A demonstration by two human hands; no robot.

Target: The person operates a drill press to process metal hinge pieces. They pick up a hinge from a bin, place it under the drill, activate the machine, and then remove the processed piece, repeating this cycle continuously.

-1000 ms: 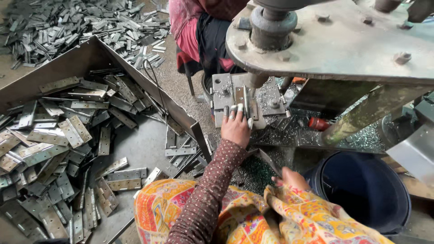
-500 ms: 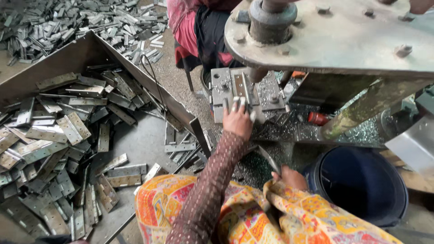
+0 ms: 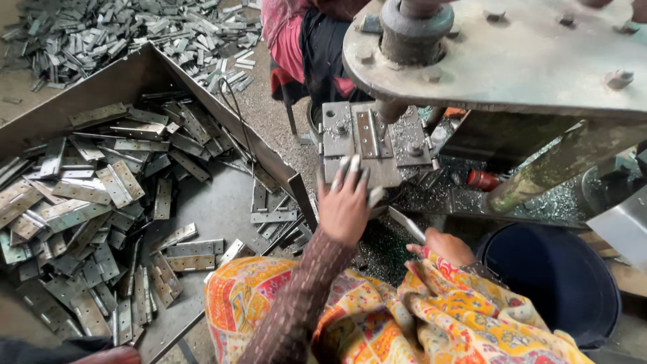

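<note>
A flat metal hinge lies lengthwise on the steel die block of the press, framed by bolted plates on either side and sitting just under the thick round ram that comes down through the heavy grey press plate. The left hand is stretched forward onto the front edge of that block, fingers spread wide and pointing at the hinge, the tips just short of it and gripping nothing that I can see. The right hand sits lower and closer to the body, closed around a thin metal strip that slants up toward the block. Both arms come out of a bright orange and yellow patterned wrap, the left one in a dark brown knitted sleeve. Fine metal shavings cover the press bed around the die. To the right stands a dark blue bucket. To the left a big sheet-metal tray holds a loose heap of grey hinges, and more of them are strewn over the floor beyond its far wall. Another person in a pink and dark garment sits on the far side of the press
</note>
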